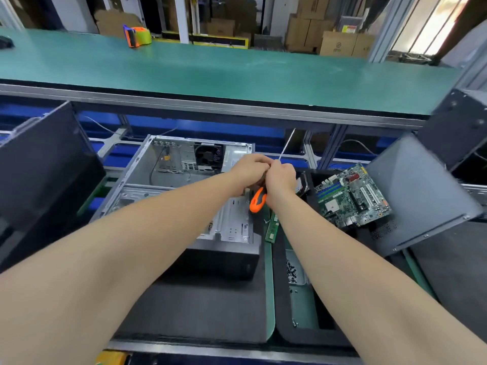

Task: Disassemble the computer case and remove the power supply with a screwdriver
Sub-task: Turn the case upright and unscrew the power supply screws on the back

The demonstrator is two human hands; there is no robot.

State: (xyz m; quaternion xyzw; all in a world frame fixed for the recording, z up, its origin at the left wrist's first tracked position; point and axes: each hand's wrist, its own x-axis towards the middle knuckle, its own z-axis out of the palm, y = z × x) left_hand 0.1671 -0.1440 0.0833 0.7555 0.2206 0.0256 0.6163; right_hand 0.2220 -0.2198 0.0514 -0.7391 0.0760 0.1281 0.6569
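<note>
Where the two hands meet, above the far right corner of the open computer case, the fingers are bunched tight. The right hand has its fingers curled round the screwdriver. The orange and black handle sticks out below the wrist towards the person, and the thin metal shaft rises from the top of the fist, pointing up and away from the case. The left hand presses against the right with its fingers curled under and knuckles up. From where I stand I cannot tell whether they pinch anything or only close against the other hand. Both bare forearms reach in from the near side across the case.

The case lies on its side on a black mat, its open face upward, bare metal inside and a black fan on its far wall. A grey box with a label sits in the case's far right corner, half hidden by the left hand; whether it is the power supply I cannot say.

Just right of the case lies a green memory stick, and nearer the person than that, a small tray of screws. Further right a motherboard rests tilted, and beyond it leans a dark side panel. Behind the case, on the raised green shelf, stands an orange tape dispenser.
</note>
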